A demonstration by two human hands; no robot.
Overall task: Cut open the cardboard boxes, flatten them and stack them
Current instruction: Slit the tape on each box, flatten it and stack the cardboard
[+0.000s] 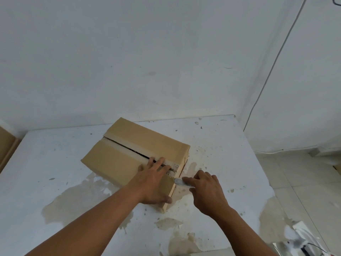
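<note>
A brown cardboard box (118, 159) lies on the white table (55, 182), its taped top seam slit open along most of its length. My left hand (155, 183) presses flat on the near end of the box top, fingers spread beside the seam and thumb over the box's near right corner. My right hand (206, 191) grips a silver utility knife (181, 182) just right of the box. The blade tip meets the box's near right edge where the tape wraps over.
The table is stained with brown patches (77, 198) near the front. A wall stands right behind it, and a cable (276, 58) runs down the wall at right. Another piece of cardboard (5, 146) shows at the far left. Tiled floor lies to the right.
</note>
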